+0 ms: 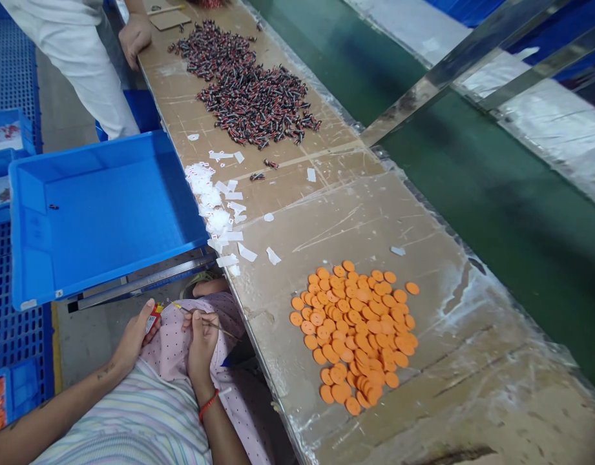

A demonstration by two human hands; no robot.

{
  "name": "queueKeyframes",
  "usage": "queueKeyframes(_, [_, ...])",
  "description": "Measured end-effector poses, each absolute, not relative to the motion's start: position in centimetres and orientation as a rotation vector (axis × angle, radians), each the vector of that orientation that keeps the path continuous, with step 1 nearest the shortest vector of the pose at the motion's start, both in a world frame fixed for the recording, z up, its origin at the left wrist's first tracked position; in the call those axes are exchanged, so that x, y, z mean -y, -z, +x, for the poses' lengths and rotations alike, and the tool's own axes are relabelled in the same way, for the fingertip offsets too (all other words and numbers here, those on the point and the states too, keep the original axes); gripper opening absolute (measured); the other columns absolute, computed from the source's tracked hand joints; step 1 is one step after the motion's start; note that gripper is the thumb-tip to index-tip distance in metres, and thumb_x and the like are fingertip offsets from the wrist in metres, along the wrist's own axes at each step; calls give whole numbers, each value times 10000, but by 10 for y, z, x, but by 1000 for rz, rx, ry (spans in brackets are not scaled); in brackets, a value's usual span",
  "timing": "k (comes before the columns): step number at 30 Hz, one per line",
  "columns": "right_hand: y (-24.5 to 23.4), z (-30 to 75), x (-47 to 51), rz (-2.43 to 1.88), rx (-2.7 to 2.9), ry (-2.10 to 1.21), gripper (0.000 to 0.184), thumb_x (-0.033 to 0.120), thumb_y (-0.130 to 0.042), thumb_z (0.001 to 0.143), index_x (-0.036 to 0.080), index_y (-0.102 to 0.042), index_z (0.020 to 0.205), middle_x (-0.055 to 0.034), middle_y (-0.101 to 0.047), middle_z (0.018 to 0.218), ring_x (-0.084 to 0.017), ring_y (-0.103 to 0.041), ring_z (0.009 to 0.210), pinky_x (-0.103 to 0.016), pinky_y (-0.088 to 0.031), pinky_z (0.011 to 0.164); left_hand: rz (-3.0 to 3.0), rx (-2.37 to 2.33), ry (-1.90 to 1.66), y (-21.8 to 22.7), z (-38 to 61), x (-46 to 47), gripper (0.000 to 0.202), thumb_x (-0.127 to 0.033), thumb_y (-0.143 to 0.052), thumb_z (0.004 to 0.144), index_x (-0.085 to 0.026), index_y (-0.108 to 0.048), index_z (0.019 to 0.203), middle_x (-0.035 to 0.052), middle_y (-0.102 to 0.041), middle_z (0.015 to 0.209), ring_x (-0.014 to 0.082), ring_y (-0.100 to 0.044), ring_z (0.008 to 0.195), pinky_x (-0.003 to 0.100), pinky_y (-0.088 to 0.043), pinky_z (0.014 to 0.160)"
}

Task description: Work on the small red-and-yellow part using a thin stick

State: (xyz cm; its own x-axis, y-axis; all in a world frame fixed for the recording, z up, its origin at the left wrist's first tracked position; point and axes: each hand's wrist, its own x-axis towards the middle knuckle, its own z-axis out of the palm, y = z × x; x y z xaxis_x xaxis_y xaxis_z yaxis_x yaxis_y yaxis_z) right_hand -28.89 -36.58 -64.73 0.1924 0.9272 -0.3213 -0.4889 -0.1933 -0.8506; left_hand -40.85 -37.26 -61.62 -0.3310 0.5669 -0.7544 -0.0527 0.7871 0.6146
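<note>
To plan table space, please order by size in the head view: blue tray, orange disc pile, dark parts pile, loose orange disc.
Blue tray largest. Orange disc pile and dark parts pile look alike, unranked. Loose orange disc smallest.

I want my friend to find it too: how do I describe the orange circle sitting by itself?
Look along the cardboard-topped bench to the big heap of flat orange discs. At the heap's upper right edge lies one orange disc, set a little apart, not touching any other.

Orange discs (353, 336) and a heap of small dark-and-red cylinders (249, 87) lie on the cardboard-covered surface (375, 232), near white paper scraps (218, 210) and a blue plastic tray (84, 213).
</note>
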Motion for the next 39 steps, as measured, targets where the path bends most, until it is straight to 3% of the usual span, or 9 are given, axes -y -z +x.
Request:
queueKeyframes(4, [651, -289, 366, -1134, 490, -1390, 353, 415, -640, 886, 158, -403, 836, -50, -615, 746, -102, -556, 596, -193, -508, 562, 369, -1774, -714, 617, -409, 374, 655, -728, -288, 891, -164, -484, 621, -35, -394, 523, 119, -357, 440, 246, -292, 460])
queueKeyframes(12, [652, -289, 366, -1136, 478, -1407, 362, 417, -648, 880, 158, -401, 826, -50, -614, 742, -100, -548, 582, -201, -505, 572, 440, -1729, -734, 617, -410, 375, 658, -742, -293, 878, -175, -452, 586, -44, -364, 496, 119, -327, 426, 247, -273, 457])
queueKeyframes(39, [643, -288, 364, -1060, 545, -1463, 357, 399, -581, 943, 192, -335, 788, -19, -613, 719, -115, -566, 598, -212, -478, 579, 403, -1812, -651, 618, -409, 374, 545, -595, -401, 945, -146, -508, 655, -41, -418, 538, 107, -386, 436, 229, -333, 444])
